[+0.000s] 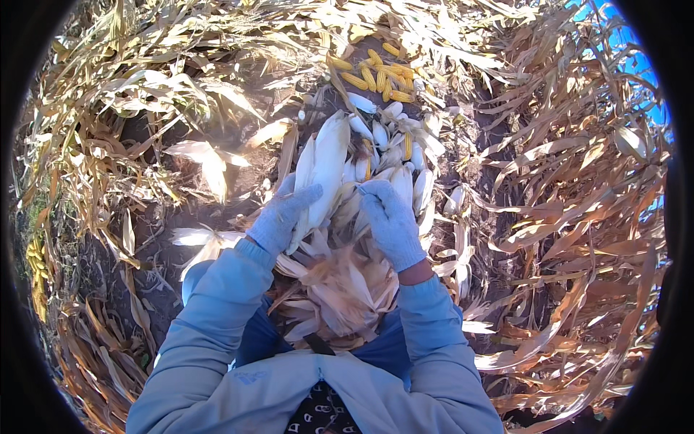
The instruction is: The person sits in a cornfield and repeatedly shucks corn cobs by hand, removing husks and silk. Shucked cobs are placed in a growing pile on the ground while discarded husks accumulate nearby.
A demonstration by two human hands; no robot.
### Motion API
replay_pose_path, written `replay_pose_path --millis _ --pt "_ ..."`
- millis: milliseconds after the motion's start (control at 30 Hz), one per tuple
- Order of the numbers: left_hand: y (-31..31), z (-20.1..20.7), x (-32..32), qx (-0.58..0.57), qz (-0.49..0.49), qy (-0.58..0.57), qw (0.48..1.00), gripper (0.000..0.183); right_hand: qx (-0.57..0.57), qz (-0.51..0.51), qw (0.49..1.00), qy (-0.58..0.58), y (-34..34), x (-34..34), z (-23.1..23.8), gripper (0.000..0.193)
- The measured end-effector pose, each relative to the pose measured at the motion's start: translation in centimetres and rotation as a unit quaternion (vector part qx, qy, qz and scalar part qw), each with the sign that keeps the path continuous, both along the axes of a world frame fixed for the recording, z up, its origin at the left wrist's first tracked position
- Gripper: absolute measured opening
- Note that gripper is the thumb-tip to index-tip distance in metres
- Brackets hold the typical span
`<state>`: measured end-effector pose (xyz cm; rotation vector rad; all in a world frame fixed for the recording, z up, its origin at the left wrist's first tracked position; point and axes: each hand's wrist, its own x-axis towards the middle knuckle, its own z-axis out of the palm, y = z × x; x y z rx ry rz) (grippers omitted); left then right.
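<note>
My left hand (283,215), in a pale knitted glove, is closed around an ear of corn in its whitish husk (329,160). The ear stands tilted, its upper end pointing away from me. To its right is my right hand (390,217), gloved the same way, with fingers pinched together; what they grip, if anything, is too small to make out. Behind both hands lies a heap of husk-covered ears (403,181), a few showing yellow kernels. Between my knees is a pile of loose dry husks (336,286).
Farther off, bare yellow corn cobs (382,76) lie piled on the soil. More yellow cobs (36,267) lie at the far left. Dry corn stalks and leaves (571,188) cover the ground on the right, and others (144,94) spread at the back left.
</note>
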<state>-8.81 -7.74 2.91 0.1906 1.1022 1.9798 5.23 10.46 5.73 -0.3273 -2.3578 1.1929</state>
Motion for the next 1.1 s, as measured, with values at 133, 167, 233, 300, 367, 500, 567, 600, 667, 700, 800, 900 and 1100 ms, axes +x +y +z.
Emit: replay_pose_path --millis 133,167,233,300,367,500,567,600,667,700,800,900,1100 --pt "0.8 0.3 1.2 -0.038 -0.024 0.071 0.996 0.076 0.167 -0.038 0.985 0.03 0.9 0.3 0.6 0.017" --pt "1.0 0.3 1.3 -0.038 -0.041 0.083 0.995 0.08 0.192 -0.045 0.98 0.029 1.1 0.6 0.7 0.016" --pt "1.7 0.1 1.8 0.023 -0.046 0.119 0.992 0.086 0.219 -0.034 0.975 0.013 1.1 1.0 1.0 0.011" --pt "1.8 0.2 1.9 0.036 -0.071 0.163 0.983 0.09 0.223 -0.025 0.974 0.012 0.9 1.3 0.8 0.008" --pt "1.4 0.3 1.9 -0.005 -0.107 0.156 0.982 0.094 0.224 -0.015 0.974 -0.008 1.0 1.6 0.7 0.008" --pt "0.3 -0.2 1.5 -0.025 -0.175 0.114 0.978 0.095 0.214 -0.001 0.975 -0.057 2.2 2.1 0.3 0.009" --pt "-0.1 0.7 2.0 -0.025 -0.193 0.116 0.974 0.094 0.22 -0.064 0.97 -0.084 4.2 2.3 0.2 0.013" --pt "-0.2 1.0 2.3 -0.024 -0.203 0.117 0.972 0.093 0.223 -0.096 0.965 -0.098 5.2 2.5 0.1 0.015" --pt "-0.5 0.3 2.5 -0.049 -0.219 0.158 0.962 0.094 0.241 -0.186 0.949 -0.078 7.3 2.5 -0.5 0.015" --pt "-0.7 0.0 2.6 -0.061 -0.225 0.18 0.955 0.095 0.249 -0.229 0.939 -0.067 8.0 2.5 -0.8 0.015" --pt "-0.7 0.7 3.3 -0.051 -0.194 0.124 0.972 0.093 0.056 -0.233 0.971 0.01 8.3 2.5 -1.5 0.016" --pt "-0.4 -0.3 2.9 0.018 -0.162 -0.007 0.987 0.081 -0.265 -0.149 0.953 0.003 6.2 1.8 -3.7 0.02" --pt "0.5 -1.6 2.3 -0.053 -0.061 0.066 0.995 0.05 -0.507 -0.057 0.859 -0.038 -1.3 1.2 -1.9 0.02"
